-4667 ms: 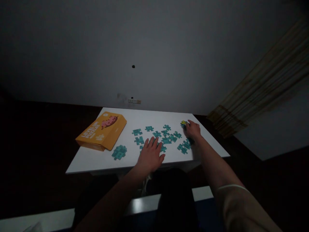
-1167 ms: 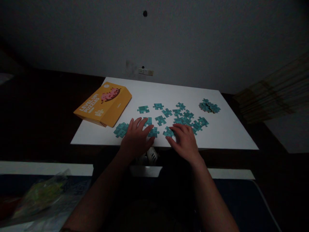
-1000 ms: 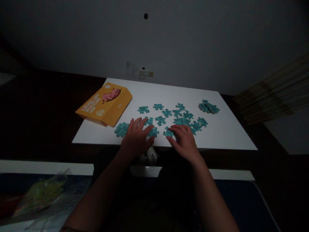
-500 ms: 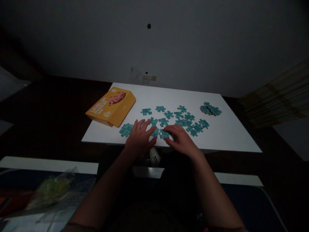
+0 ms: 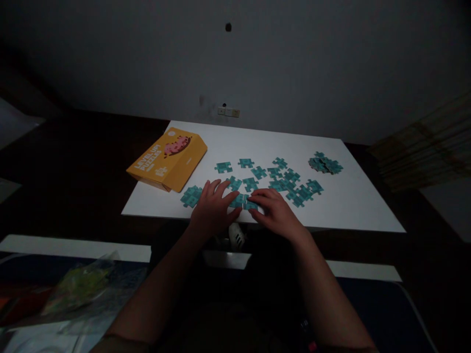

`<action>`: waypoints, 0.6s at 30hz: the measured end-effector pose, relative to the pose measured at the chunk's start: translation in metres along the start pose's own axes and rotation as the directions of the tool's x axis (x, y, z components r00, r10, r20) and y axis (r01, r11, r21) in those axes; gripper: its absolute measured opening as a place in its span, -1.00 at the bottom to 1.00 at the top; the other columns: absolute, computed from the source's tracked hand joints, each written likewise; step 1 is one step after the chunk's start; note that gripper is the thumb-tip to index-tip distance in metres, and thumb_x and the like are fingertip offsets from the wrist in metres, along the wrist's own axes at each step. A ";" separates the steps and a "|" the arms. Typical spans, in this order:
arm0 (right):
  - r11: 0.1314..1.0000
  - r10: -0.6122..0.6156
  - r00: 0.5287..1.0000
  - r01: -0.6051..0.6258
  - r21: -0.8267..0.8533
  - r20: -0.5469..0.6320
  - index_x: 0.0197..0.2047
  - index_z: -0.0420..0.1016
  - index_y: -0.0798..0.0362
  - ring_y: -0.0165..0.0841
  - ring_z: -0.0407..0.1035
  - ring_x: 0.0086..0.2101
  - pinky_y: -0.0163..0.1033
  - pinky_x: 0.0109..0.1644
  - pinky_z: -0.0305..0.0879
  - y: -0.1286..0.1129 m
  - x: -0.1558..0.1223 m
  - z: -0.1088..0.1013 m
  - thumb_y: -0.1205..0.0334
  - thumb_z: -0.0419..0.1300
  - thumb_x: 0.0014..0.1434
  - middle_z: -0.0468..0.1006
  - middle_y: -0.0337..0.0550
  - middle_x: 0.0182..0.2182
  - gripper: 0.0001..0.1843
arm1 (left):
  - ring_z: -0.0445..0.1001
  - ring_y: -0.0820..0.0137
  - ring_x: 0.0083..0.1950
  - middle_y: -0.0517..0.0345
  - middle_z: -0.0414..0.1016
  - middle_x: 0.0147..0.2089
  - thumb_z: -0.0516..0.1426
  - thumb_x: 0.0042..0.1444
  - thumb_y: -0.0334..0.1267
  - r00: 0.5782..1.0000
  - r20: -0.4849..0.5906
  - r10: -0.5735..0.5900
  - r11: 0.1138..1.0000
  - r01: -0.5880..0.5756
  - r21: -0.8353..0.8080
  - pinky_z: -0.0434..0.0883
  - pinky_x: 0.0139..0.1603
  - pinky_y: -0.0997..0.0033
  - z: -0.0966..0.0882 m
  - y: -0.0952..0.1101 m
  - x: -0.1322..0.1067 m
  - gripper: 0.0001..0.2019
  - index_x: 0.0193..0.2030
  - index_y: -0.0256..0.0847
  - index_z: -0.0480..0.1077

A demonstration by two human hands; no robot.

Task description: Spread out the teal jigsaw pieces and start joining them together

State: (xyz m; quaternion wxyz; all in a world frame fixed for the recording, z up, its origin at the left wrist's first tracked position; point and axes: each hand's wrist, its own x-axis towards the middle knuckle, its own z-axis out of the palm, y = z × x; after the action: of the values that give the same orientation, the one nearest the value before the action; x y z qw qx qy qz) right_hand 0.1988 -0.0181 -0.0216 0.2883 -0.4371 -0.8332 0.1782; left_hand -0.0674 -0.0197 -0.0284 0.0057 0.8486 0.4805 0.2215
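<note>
Your left hand [image 5: 212, 208] lies flat, fingers spread, on a teal puzzle piece [image 5: 236, 200] at the near edge of the white desk [image 5: 346, 206]. Your right hand [image 5: 276, 214] presses the adjoining piece [image 5: 250, 203], fingers extended. Dim light hides whether the two pieces interlock; the palms cover whatever lies beneath.

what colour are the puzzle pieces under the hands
Teal, all face down; the puzzle pieces show best in the head view, on the white table.
</note>
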 end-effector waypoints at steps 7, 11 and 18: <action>0.999 0.052 0.998 -0.052 0.002 0.026 0.29 0.67 -0.19 -0.01 0.52 0.19 0.27 0.35 0.46 0.002 0.005 0.002 0.19 0.41 0.35 0.64 -0.03 0.20 -0.54 | 0.36 -0.22 0.54 -0.22 0.48 0.51 0.34 0.40 0.03 1.000 -0.014 0.006 1.000 -0.007 -0.014 0.23 0.63 -0.52 0.001 -0.001 0.000 -0.55 0.32 -0.10 0.58; 0.996 0.084 0.995 -0.086 0.031 0.054 0.25 0.71 -0.14 -0.03 0.53 0.14 0.24 0.31 0.48 0.000 0.011 0.000 0.21 0.43 0.30 0.63 -0.01 0.14 -0.55 | 0.37 -0.21 0.53 -0.20 0.48 0.50 0.35 0.39 0.04 1.000 -0.018 0.003 1.000 -0.003 -0.018 0.24 0.62 -0.52 0.003 -0.002 0.001 -0.54 0.32 -0.08 0.57; 0.985 0.143 0.984 -0.153 0.080 0.110 0.18 0.74 -0.12 -0.07 0.54 0.02 0.13 0.13 0.56 -0.004 0.018 -0.005 0.24 0.44 0.27 0.61 -0.03 0.03 -0.60 | 0.37 -0.18 0.53 -0.18 0.49 0.48 0.37 0.37 0.04 0.999 -0.031 -0.009 0.999 0.008 -0.039 0.25 0.62 -0.50 0.003 -0.002 0.001 -0.55 0.29 -0.07 0.58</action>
State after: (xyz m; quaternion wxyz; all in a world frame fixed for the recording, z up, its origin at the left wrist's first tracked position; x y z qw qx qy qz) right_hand 0.1919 -0.0054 -0.0096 0.2495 -0.4748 -0.8035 0.2582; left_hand -0.0675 -0.0168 -0.0316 0.0156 0.8428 0.4797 0.2437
